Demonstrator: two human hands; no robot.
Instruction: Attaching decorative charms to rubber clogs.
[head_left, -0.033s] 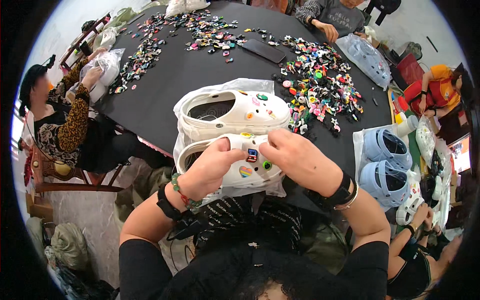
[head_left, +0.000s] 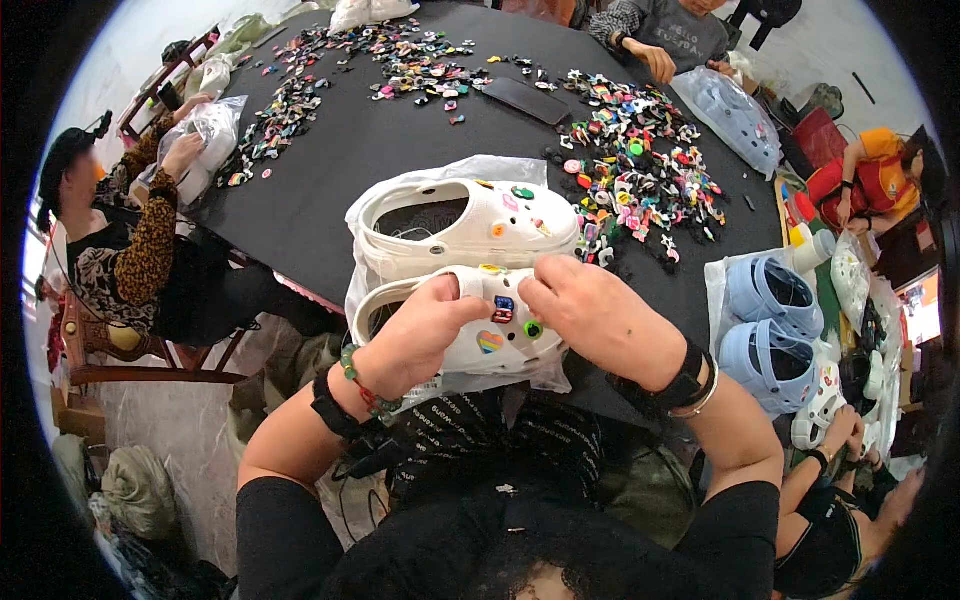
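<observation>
A white clog (head_left: 465, 357) lies sideways in front of me on the table. My left hand (head_left: 415, 335) is closed on its upper by the foot opening, the thumb on top and the other fingers mostly hidden. My right hand (head_left: 595, 315) has its fingers pinched against the clog's top; whatever they hold is hidden. Between the hands sit a red, white and blue charm (head_left: 503, 310), a rainbow heart charm (head_left: 489, 342) and a round green-and-black charm (head_left: 533, 329). Just beyond lies a matching white clog (head_left: 470, 258) with several charms. Under both is a clear plastic bag (head_left: 535, 172).
Loose charms (head_left: 640, 165) are heaped right of the clogs, and more charms (head_left: 400, 65) spread across the black table (head_left: 300, 215). A dark phone (head_left: 525, 101) lies between them. Light-blue clogs (head_left: 775, 365) stand at the right. Other people work around the table, one person (head_left: 110, 240) at left.
</observation>
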